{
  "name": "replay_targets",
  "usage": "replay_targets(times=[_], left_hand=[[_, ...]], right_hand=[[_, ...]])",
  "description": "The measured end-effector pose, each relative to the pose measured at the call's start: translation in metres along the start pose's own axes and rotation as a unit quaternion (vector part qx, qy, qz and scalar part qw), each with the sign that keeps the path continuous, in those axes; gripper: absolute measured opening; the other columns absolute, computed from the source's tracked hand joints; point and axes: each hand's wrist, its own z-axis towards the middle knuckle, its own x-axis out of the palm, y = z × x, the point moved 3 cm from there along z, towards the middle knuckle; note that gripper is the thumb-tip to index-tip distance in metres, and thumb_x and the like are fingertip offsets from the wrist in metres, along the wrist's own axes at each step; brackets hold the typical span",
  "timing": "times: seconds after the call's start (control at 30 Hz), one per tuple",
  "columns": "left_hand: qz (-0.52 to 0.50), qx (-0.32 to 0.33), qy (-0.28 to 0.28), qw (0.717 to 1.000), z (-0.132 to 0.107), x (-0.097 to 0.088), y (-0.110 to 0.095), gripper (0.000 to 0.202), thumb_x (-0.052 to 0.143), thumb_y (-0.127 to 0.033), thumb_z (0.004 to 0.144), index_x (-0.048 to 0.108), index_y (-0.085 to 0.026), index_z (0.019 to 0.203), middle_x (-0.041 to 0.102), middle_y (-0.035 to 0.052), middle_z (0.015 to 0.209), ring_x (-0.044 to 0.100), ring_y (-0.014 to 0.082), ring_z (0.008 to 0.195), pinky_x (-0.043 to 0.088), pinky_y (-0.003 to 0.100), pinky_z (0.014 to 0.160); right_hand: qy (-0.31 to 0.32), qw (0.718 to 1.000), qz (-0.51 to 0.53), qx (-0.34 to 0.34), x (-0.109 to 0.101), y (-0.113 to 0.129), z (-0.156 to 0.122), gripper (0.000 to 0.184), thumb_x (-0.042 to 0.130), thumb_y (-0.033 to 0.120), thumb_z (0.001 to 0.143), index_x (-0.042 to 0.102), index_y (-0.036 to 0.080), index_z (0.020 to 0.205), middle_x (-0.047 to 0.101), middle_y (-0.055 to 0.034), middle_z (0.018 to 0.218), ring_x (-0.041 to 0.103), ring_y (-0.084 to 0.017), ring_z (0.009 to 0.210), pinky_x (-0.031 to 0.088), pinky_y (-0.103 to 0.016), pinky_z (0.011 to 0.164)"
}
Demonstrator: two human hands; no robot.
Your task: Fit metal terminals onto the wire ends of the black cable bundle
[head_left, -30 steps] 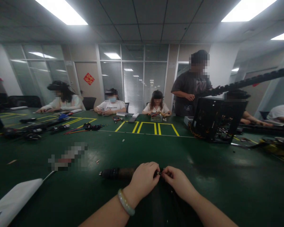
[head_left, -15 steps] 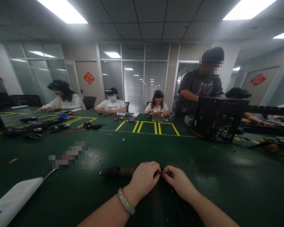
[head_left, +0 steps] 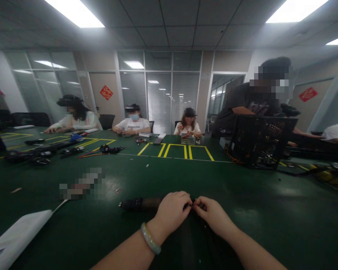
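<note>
Fingers of the left hand are bent over the right part of a long, dark cylinder with a brownish middle and black end, gripping it from above, the thumb drawn in close to the forefinger. On the right hand, thumb and forefinger are pressed together at the tip, the other fingers curled loosely behind; whether anything sits between those tips is too small to tell. Both sets of fingertips nearly meet, just beside the cylinder's right end.

Each forearm reaches in from the near edge, the left one slanting up to the right, the right one up to the left. The left hand is back upward, with a pale greenish, rounded bangle at its wrist.

The cylinder lies sideways on a dark green, smooth tabletop, its narrow metallic tip pointing left. A white, flat, long object lies at the near left, well apart from the hands. A black, open, box-shaped frame stands at the far right.
</note>
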Motion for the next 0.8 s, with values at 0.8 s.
replay_targets(times=[0.8], left_hand=[[-0.011,-0.006,-0.008,1.000,-0.0003,0.0012,0.0023,0.007,0.058,-0.019,0.085,0.061,-0.023,0.091,0.064,-0.0004,0.102,0.059,0.0186,0.096,0.041,0.032,0.090]], right_hand=[[0.003,1.000,0.002,0.006,-0.0029,0.0031,-0.0028,0.013,0.056,0.026,0.086,0.067,0.019,0.084,0.067,0.0002,0.075,0.062,-0.016,0.070,0.040,-0.022,0.060]])
